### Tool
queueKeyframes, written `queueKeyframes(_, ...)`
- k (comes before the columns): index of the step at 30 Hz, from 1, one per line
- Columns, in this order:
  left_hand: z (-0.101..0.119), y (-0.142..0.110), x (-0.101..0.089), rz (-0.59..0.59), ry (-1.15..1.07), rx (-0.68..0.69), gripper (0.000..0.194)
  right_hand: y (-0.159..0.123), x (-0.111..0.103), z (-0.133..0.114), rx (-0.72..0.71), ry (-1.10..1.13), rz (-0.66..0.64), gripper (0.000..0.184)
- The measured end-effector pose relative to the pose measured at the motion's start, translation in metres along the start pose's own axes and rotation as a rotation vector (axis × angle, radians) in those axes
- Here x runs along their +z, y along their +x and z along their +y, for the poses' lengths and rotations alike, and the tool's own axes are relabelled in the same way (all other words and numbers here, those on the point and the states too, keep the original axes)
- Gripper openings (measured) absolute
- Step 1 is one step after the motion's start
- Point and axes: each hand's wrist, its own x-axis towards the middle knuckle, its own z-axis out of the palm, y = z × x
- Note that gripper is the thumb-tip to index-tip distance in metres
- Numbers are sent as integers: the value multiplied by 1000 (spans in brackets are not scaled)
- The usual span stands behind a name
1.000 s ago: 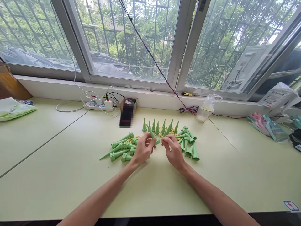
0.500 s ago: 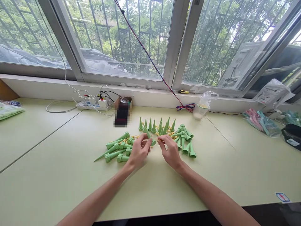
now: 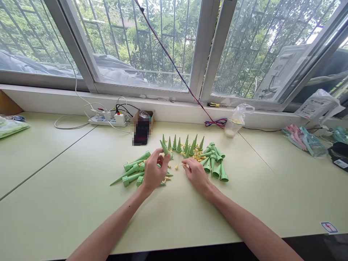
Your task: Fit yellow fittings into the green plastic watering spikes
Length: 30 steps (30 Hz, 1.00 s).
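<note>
Working over the tabletop [image 3: 168, 221], treat the parts by group. Laid-down cones form a left pile [image 3: 132, 180] and a right pile [image 3: 217, 170]; between the piles, toward the window, stands a row [image 3: 178, 145] of upright cones, tips up. The left hand [image 3: 155, 172] grips a single cone [image 3: 164, 148], thumb near the base; the right hand [image 3: 197, 175] is narrowed to a fingertip pinch, well apart from that cone. For sound handling, hold the cone by its wide base so that the slim tip carries no load, and steady the wrist. Avoid swinging the fingers into the row; a standing cone could tip over. The gripped cone is at the left fingertips, just beside the row's left end. Its long axis is tilted: tip upward and to the left, base downward and to the right. Whether the base touches the tabletop cannot be told. A yellow bit [image 3: 184, 164] shows at the right fingertips; which way it points is too small to read. Pinch it lightly, since so small a part should slip easily. A loose bit [image 3: 176, 167] lies on the tabletop between the hands.
</note>
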Motion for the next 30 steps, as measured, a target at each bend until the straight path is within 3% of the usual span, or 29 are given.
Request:
queueKeyframes(16, -2, 5, -4, 46, 11, -35, 17, 2, 4, -8, -99, -75, 23, 22)
queueKeyframes(30, -8, 2, -1, 43, 35, -18, 15, 36, 15, -44, -180, -421, -230, 8)
